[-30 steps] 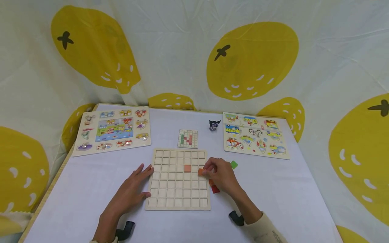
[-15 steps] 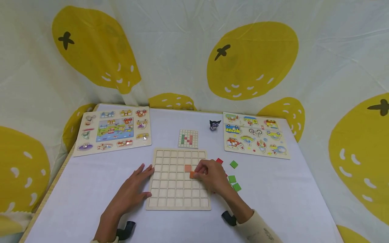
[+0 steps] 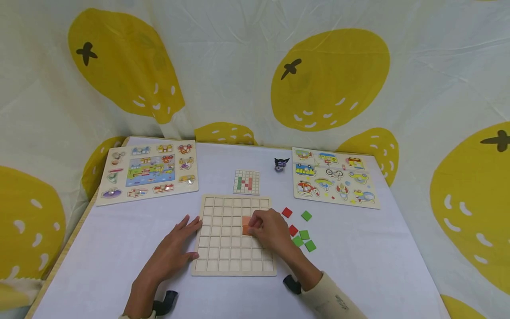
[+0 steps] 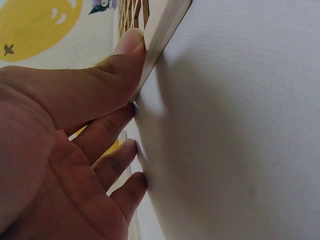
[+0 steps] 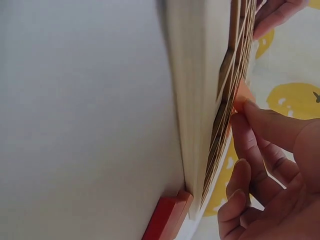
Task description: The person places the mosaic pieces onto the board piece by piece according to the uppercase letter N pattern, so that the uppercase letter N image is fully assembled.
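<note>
A wooden grid board (image 3: 234, 273) lies flat on the white table. At its left side rests my left hand (image 3: 171, 250), fingers spread; in the left wrist view the thumb (image 4: 131, 42) touches the board's edge (image 4: 162, 32). My right hand (image 3: 272, 230) reaches over the board from the right. Its thumb and fingers pinch an orange tile (image 5: 243, 94), seen in the head view as the lower orange tile (image 3: 245, 230), at a cell right of centre. Directly above it another orange tile (image 3: 245, 219) sits in a cell, partly covered by the fingers.
Right of the board lie loose red tiles (image 3: 287, 212) and green tiles (image 3: 304, 235). A small pattern card (image 3: 256, 182) and a dark figurine (image 3: 280, 164) stand beyond it. Peg puzzles lie at back left (image 3: 147, 170) and back right (image 3: 338, 177). A red tile (image 5: 161, 220) touches an orange one.
My right hand has carried the orange tile leftward from the board's right side to the cell below the other orange tile. More loose tiles are uncovered. My left hand stays put.
</note>
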The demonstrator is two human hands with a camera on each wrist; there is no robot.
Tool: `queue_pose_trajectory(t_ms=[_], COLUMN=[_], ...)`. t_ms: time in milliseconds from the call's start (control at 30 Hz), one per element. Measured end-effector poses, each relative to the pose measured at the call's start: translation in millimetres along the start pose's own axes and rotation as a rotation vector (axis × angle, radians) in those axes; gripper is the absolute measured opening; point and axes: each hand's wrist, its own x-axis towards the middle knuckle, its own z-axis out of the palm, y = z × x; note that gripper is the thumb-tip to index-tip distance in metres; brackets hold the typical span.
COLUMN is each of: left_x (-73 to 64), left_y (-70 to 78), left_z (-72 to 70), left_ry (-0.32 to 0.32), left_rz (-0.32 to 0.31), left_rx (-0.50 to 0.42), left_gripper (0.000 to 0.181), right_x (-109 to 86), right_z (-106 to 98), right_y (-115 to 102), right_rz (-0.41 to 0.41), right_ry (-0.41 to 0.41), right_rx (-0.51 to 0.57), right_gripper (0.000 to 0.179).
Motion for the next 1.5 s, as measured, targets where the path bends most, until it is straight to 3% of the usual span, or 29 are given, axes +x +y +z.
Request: queue_pose_trajectory(t_ms=[300,567,1067,1300,1500], left_x=[0.3,0.2,-1.0,-1.7,-2.2], left_y=[-1.2,-0.5,1.8,0.3,0.2], left_z=[1.3,0.6,-0.8,-0.2,-0.3], left_ry=[0.003,0.002,0.008,0.015,0.019], left_rz=[-0.002,-0.004,0.004,0.017,0.026], left_rx=[-0.002,-0.006,0.005,-0.006,-0.006], left_gripper=[0.095,0.094,0.095,0.094,0.094], right_x=[2.5,2.0,-13.2,-23.0,-30.2], right_z=[3,-1,-43,-51,-50], right_y=[-2,2,28,45,55], right_rz=[-0.011,-0.022,0.100,0.113,0.149], right_ry=[-0.015,-0.044,0.020,0.044,0.015], right_rx=[-0.061,-0.021,0.072,0.048,0.031], right_gripper=[0.015,0.010,0.017,0.018,0.024])
